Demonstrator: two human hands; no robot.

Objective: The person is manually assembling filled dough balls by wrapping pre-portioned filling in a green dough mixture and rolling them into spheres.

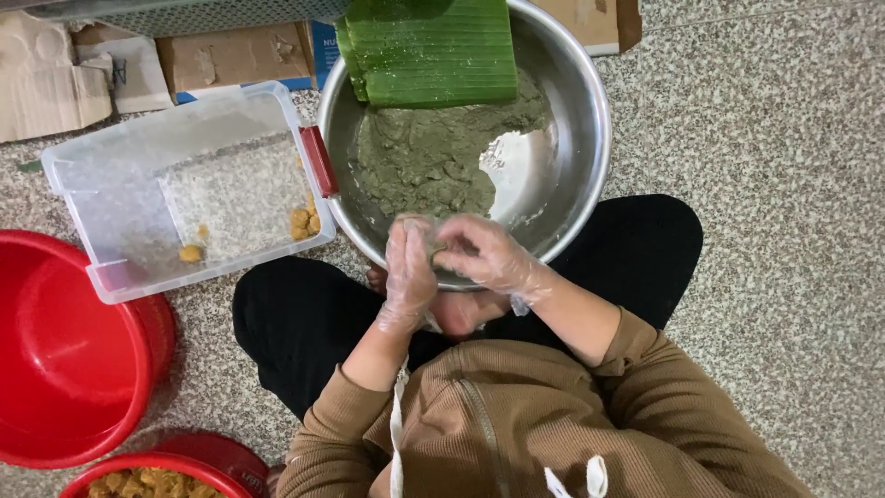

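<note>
Over the near rim of a big steel bowl, the person's two hands met, both covered with thin clear plastic gloves. The left hand stood upright with its fingers curled inward, and the right hand came from the other side with its fingers bent toward the left palm. Between them was a small piece of grey-green dough, mostly hidden by the gloves; the fingers of both hands were closed narrowly around it, so both hands held it together. Its exact shape I could not tell.

Inside the bowl lay a large mass of the same grey-green dough, filling the left and far part, while the right part of the bottom was bare metal. A stack of green banana leaves rested on the far edge of the bowl, touching the dough.

Just beside the bowl, to the left, stood a clear plastic box with a red clip, and a few small yellow balls lay in it. Further left was a red basin, and at the bottom edge another red basin with yellow filling. The person sat on a speckled stone floor, wearing a brown ribbed top and black trousers. Pieces of cardboard lay beyond the box.
</note>
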